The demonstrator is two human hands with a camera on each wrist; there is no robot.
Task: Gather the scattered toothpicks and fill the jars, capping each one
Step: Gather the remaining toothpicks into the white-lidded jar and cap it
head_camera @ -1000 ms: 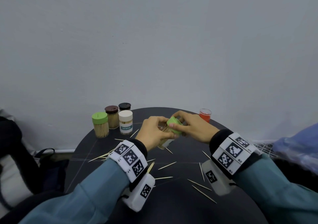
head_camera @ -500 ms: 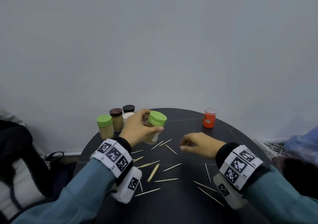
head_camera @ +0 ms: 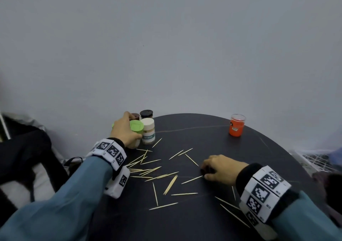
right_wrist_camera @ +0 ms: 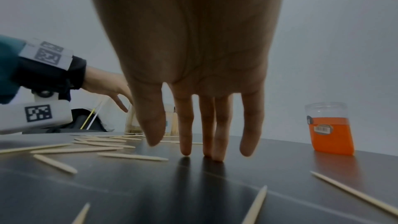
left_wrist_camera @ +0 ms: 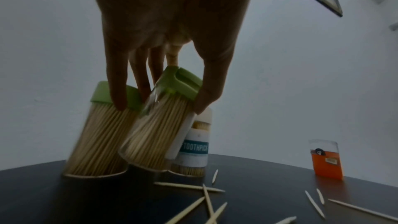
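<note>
At the far left of the round black counter (head_camera: 194,222), your left hand (head_camera: 123,132) grips the clear green-lidded jar packed with toothpicks (left_wrist_camera: 160,126), thumb and fingers (left_wrist_camera: 117,81) curled round it just under the lid; it tilts, touching a second green-lidded jar (left_wrist_camera: 99,132) and the white-capped labelled jar (head_camera: 148,131). Smooth plastic slips, so I'd hold the wall, not the lid. Your right hand (head_camera: 220,168) rests with straight fingers (right_wrist_camera: 186,125), tips on the counter, holding nothing, among the loose thin wooden toothpicks (head_camera: 157,172). They are light, stiff and sharp-ended; probably pinch each mid-length or sweep several together. The open orange-labelled jar (head_camera: 236,125) stands well apart.
</note>
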